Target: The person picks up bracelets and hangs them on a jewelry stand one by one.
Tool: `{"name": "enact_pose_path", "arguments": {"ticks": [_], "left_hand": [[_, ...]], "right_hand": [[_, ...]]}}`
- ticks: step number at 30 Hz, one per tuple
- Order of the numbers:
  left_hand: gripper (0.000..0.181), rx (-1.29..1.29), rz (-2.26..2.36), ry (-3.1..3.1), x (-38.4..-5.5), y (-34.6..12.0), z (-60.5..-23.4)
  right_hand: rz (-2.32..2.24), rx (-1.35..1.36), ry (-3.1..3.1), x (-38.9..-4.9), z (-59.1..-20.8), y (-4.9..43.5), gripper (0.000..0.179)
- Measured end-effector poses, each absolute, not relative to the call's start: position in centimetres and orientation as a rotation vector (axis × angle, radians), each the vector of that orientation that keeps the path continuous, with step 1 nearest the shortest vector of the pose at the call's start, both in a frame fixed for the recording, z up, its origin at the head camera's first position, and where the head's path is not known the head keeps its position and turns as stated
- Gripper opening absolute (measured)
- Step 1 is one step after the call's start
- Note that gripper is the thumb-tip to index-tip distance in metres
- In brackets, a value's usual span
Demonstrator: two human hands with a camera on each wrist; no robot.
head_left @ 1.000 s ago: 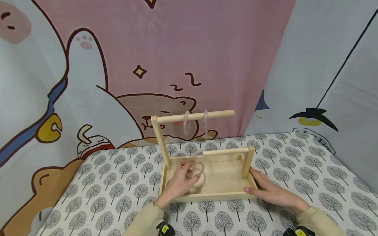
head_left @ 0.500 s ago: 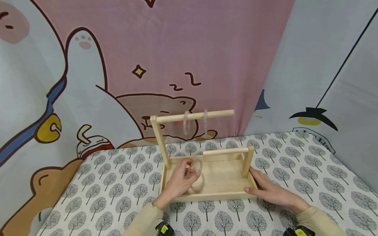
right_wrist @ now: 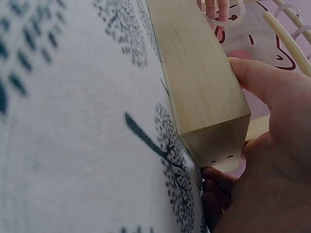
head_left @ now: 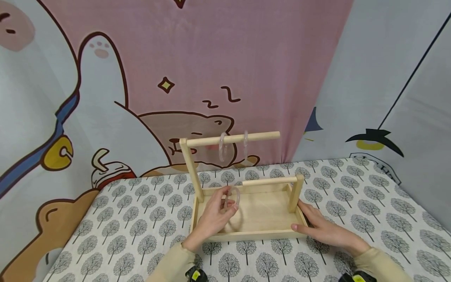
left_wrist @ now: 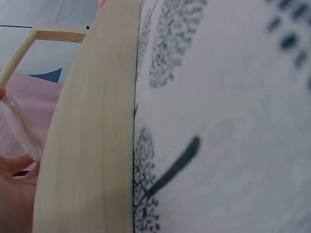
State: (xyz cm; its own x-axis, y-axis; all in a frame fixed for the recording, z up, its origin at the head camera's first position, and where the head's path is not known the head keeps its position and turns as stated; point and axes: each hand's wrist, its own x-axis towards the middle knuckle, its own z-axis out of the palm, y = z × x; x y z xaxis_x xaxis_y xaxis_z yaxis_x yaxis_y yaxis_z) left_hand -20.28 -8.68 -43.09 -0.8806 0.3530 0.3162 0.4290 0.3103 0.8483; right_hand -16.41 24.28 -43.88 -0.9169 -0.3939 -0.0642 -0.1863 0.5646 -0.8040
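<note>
My left hand (head_left: 213,213) pinches a translucent pale pink bangle (head_left: 238,197) between thumb and fingers. The bangle stands roughly upright, above the left part of a wooden tray (head_left: 264,213). In the left wrist view the bangle (left_wrist: 20,126) shows beyond the tray's front wall (left_wrist: 92,121). Two similar bangles, one (head_left: 221,149) left and one (head_left: 245,149) right, hang from the stand's upper rod (head_left: 264,136). At the tray's right end my right hand (head_left: 322,228) grips the front corner. Its thumb (right_wrist: 257,75) lies on the rim, and the other fingers go round the side wall.
A tall post (head_left: 192,170) at the tray's left carries the upper rod. From a shorter post (head_left: 296,194) on the right, a lower rod (head_left: 267,181) points left with its end free. A tree-print cloth (head_left: 352,203) covers the table. Behind hangs a cartoon curtain (head_left: 246,58).
The bangle in my left hand has shifted slightly left and up, turning a little between the fingers. My right hand and the tray have stayed still.
</note>
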Motion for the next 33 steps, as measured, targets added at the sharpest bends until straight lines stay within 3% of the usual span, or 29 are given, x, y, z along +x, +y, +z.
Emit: {"name": "enact_pose_path", "arguments": {"ticks": [33], "left_hand": [[0.058,-0.924,-1.724,-2.236,-20.5,-7.3,-41.0]], "right_hand": [[-1.257,-0.465,2.558,-16.3,-43.7,24.2,0.087]]}}
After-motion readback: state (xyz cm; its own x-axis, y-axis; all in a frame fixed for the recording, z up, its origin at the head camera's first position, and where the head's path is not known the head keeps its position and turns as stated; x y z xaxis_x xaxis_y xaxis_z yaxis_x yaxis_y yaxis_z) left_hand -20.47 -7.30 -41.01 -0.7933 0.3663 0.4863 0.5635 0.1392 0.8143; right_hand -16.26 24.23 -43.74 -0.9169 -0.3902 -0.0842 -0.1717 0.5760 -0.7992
